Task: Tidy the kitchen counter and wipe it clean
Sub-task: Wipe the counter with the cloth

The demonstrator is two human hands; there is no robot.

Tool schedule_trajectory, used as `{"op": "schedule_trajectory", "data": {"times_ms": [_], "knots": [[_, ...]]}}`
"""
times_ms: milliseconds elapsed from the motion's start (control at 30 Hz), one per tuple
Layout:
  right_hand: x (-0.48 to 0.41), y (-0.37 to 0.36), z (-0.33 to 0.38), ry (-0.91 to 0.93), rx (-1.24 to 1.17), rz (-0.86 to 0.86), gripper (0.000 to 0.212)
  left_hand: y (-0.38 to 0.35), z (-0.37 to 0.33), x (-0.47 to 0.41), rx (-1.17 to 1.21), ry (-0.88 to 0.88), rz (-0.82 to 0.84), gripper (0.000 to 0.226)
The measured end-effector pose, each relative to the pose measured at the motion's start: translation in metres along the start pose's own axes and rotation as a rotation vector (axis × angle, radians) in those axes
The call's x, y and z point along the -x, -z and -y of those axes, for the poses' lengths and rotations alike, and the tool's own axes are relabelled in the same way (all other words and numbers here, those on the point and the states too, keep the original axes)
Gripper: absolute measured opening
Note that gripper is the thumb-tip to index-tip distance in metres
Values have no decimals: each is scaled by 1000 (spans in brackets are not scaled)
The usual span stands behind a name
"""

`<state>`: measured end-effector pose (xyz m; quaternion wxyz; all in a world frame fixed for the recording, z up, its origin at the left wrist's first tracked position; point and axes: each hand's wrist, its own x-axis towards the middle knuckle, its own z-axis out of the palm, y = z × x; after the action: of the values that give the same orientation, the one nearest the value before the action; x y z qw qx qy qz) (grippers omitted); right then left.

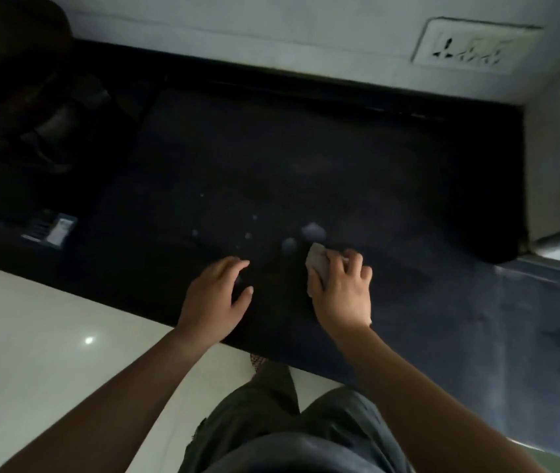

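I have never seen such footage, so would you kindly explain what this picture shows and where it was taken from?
No machine here: a person wears a camera on the head, so you look down as they do. The right hand grips a grey cloth on the dark counter, beside pale spots. The left hand is open, holding nothing. A small box lies farther left; a socket sits on the wall. The dark shapes at far left are too blurred to name.

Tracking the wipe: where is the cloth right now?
In the head view the cloth is gripped by the right hand on the dark counter, right of centre, just short of the pale spots.
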<state>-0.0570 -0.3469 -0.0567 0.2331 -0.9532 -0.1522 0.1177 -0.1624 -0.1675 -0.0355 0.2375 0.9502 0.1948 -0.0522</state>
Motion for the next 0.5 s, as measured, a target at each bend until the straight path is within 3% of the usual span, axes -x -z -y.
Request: {"op": "schedule_trajectory", "data": {"times_ms": [300,500], "knots": [[-34,-19,25,-343,-37,-228,40,20,82,-11,-137,170,-2,63],[-28,-27,32,-92,45,-171,41,9,88,-10,-200,161,23,70]]}}
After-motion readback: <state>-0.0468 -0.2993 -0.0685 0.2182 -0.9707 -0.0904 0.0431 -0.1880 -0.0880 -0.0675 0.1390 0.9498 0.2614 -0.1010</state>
